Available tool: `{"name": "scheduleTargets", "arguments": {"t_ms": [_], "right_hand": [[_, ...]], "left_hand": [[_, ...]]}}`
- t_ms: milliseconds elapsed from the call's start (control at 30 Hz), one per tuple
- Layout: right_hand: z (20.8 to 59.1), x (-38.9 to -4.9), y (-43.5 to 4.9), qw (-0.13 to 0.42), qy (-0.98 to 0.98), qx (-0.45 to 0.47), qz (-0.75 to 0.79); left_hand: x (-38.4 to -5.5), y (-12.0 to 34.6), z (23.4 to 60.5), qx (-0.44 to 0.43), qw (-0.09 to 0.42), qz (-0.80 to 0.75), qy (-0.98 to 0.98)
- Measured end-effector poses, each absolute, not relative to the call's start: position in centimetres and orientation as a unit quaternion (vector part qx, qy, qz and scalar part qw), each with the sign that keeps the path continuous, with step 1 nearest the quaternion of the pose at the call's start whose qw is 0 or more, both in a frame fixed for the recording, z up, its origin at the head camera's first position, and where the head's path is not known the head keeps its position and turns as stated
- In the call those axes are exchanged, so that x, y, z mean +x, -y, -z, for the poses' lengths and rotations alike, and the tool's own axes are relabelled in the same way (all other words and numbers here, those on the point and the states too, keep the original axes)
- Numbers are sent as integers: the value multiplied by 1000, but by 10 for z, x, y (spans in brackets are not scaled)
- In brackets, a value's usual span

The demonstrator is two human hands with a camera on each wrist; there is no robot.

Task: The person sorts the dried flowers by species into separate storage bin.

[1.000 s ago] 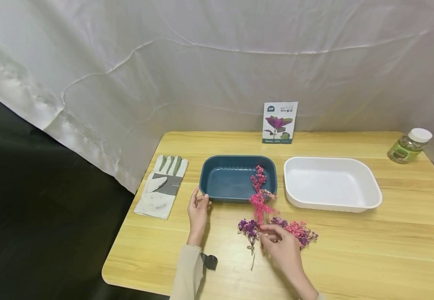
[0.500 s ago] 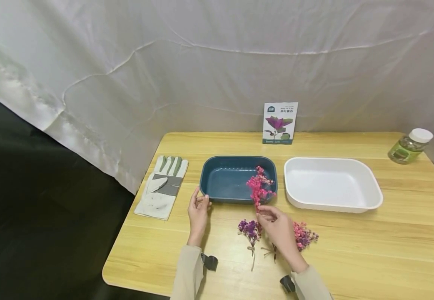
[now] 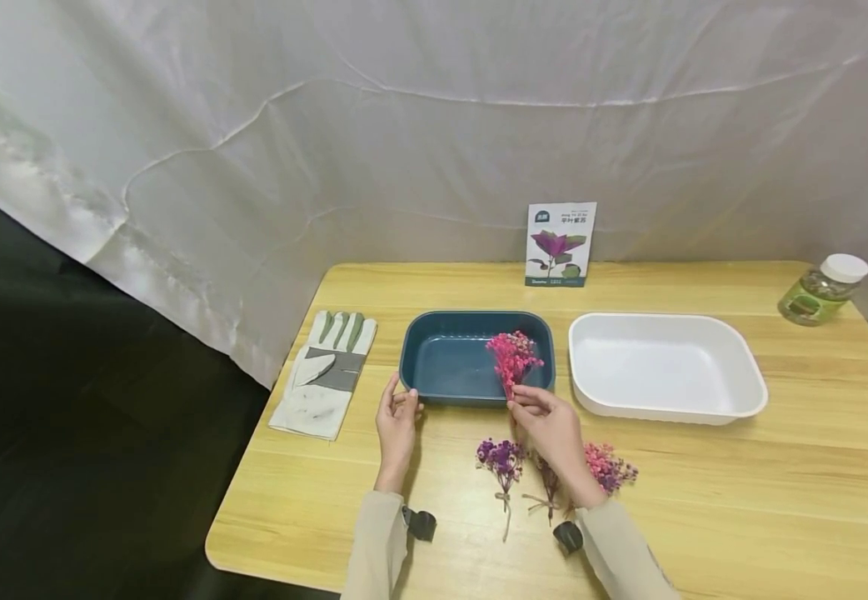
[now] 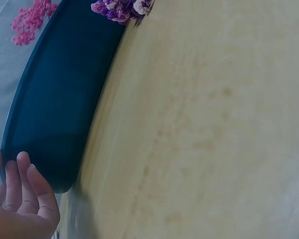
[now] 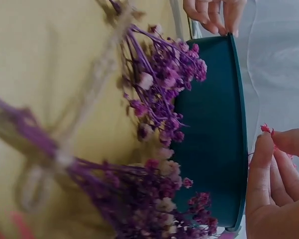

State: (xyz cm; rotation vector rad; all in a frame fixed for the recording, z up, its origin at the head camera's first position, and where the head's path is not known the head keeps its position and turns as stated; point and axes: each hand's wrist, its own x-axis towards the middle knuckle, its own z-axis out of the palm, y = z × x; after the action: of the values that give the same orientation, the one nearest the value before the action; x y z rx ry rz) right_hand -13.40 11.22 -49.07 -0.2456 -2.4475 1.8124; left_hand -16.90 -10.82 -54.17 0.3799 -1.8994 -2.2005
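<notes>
Flowers (image 3: 512, 357), pink, are hanging over the right half of the blue tray (image 3: 445, 367), pinched in the right hand (image 3: 554, 429) above its near rim. Left hand (image 3: 396, 425), apart from the right, is gripping the blue tray's near-left corner. Purple bunch (image 3: 501, 461) is lying in front of the blue tray.

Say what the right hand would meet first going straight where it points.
Likely the near rim of the blue tray; depth is unclear, so the right hand might pass over it.

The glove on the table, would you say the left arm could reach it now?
Probably yes: only bare table lies between the glove and the left grip, though it would first need to release the blue tray.
</notes>
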Motion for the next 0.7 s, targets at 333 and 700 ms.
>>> {"name": "scheduleTargets", "arguments": {"t_ms": [333, 700], "right_hand": [[484, -165, -105, 30, 767, -60, -638], [489, -183, -104, 48, 801, -40, -595]], "left_hand": [[-167, 108, 540, 125, 109, 739, 653], [-168, 108, 543, 114, 114, 740, 652]]}}
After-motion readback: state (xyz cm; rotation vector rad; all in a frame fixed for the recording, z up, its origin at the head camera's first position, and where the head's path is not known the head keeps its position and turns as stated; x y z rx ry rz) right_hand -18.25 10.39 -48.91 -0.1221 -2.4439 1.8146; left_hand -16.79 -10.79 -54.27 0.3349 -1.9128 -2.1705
